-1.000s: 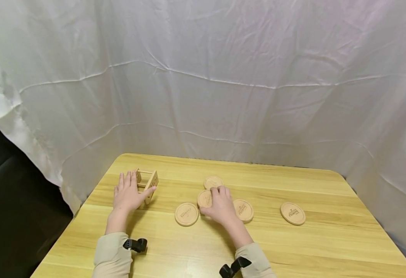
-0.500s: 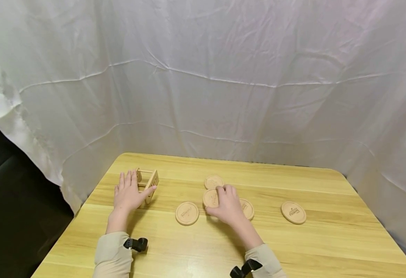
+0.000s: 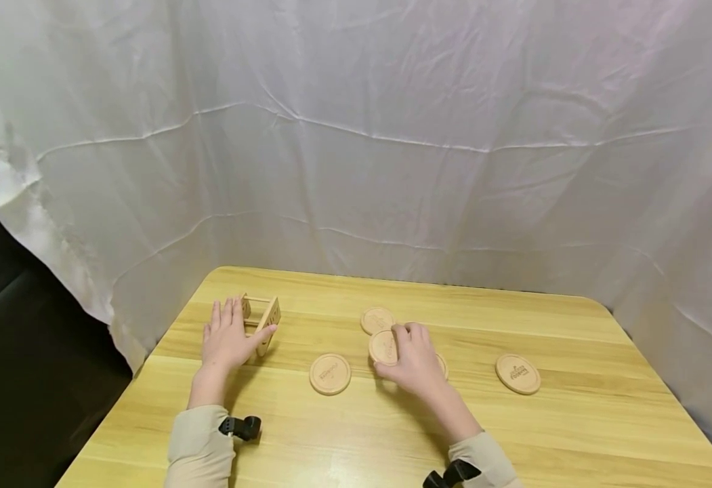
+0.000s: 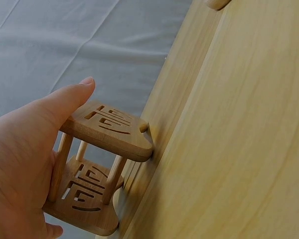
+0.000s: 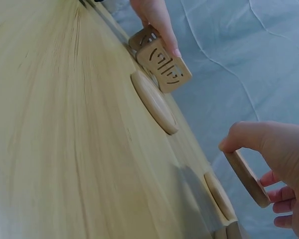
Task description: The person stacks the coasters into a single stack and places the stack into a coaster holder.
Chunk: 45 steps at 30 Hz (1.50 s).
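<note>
The right hand (image 3: 415,362) has its grip pinching a wooden coaster (image 3: 383,348) above the desk (image 3: 343,440). The left hand (image 3: 226,344) — grip spread — rests on the wooden holder (image 3: 268,325), thumb along its side plate (image 4: 117,138). A left coaster (image 3: 330,374), far coaster (image 3: 377,320) and right coaster (image 3: 517,374) lie flat; a part-hidden coaster (image 3: 444,367) shows beside the right hand.

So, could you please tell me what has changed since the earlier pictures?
The right hand has moved rightward, carrying the round coaster it pinches, now raised off the table. The left hand stays on the wooden rack; the other coasters lie as before.
</note>
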Motion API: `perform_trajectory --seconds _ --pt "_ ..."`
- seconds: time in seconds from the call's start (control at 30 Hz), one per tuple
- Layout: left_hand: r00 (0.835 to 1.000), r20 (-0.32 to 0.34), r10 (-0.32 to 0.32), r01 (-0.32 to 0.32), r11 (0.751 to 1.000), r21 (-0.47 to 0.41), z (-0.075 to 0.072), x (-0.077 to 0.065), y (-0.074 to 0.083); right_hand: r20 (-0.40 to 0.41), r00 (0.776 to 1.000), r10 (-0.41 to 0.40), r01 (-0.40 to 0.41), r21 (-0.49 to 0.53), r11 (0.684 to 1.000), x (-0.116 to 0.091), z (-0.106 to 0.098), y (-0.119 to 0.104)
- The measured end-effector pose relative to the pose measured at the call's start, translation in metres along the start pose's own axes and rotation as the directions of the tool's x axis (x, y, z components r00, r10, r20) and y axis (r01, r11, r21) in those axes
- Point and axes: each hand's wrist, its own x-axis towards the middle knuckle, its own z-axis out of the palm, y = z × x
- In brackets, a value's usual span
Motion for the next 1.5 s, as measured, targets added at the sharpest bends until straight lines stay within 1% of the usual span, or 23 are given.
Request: perform_trajectory --seconds 0.37,0.73,1.07,1.27,1.5 --pt "1.000 -0.009 0.003 -0.003 1.000 -0.004 0.000 -0.002 0.001 -0.033 0.998 -0.044 0.043 -0.019 0.999 -0.006 -0.010 0.012" --pt "1.000 -0.003 0.001 -0.001 1.000 0.000 0.000 -0.002 0.002 -0.037 0.998 -0.048 0.047 -0.015 0.999 -0.016 -0.020 0.028" --pt "1.000 -0.007 -0.001 0.001 1.000 0.007 0.001 -0.001 0.000 -0.031 0.999 -0.029 0.028 -0.021 0.999 -0.023 -0.025 0.046" --pt "1.000 -0.008 0.000 0.000 1.000 -0.002 0.001 0.000 0.001 -0.023 1.000 -0.017 0.017 -0.016 1.000 -0.029 -0.029 0.050" --pt "1.000 -0.011 0.001 -0.001 1.000 0.011 0.002 0.000 0.000 0.018 0.999 0.027 -0.027 -0.003 1.000 -0.032 -0.031 0.054"
